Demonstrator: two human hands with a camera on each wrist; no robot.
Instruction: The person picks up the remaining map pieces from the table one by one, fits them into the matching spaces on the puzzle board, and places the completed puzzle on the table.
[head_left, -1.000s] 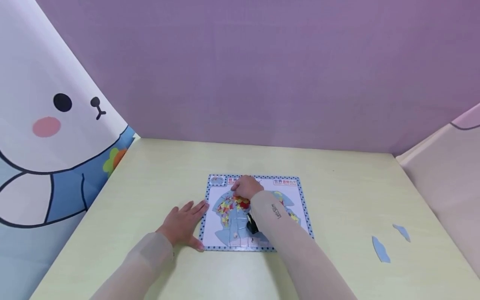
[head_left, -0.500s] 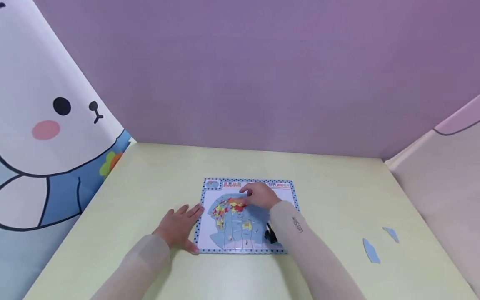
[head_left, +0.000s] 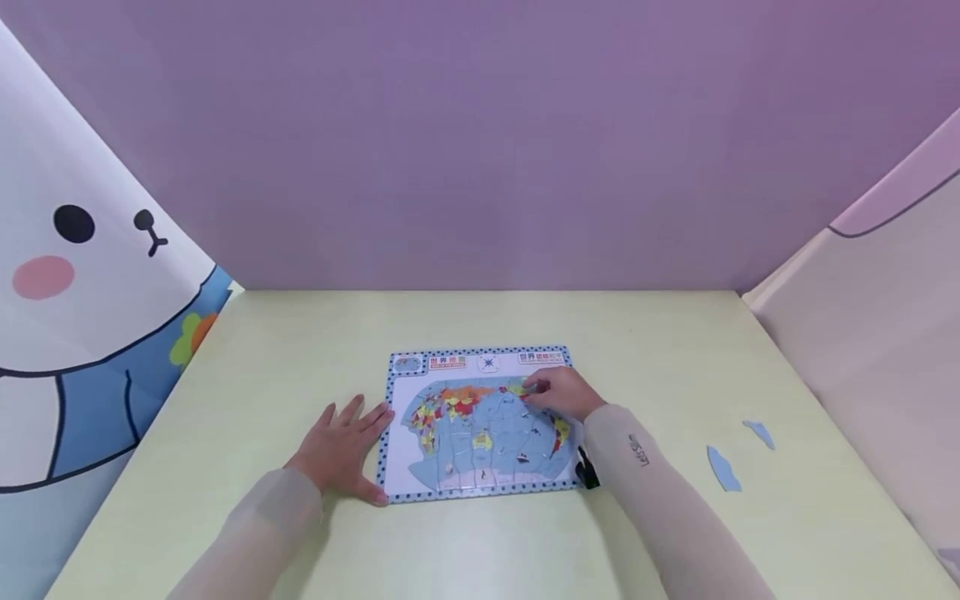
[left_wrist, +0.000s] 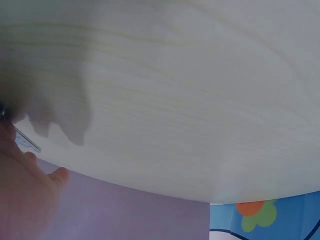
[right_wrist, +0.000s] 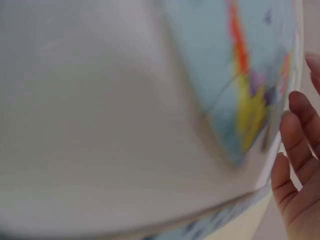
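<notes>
A world map jigsaw puzzle lies flat on the table, with blue sea pieces and coloured land inside a white board with a dotted blue border. My left hand rests at the board's left edge with fingers spread, the fingertips and thumb touching the border. Over the map's upper right part is my right hand, its fingers bent loosely and reaching down to the pieces there. No piece shows between them. In the right wrist view, these fingers appear beside a blurred corner of the map.
Two loose blue puzzle pieces lie on the table to the right, a larger one and a slimmer one. A purple backdrop stands behind the table, with printed cloth on the left.
My right hand has moved from the map's upper left part across to its upper right, uncovering the middle. The left hand stays at the board's edge. The head view has shifted somewhat.
</notes>
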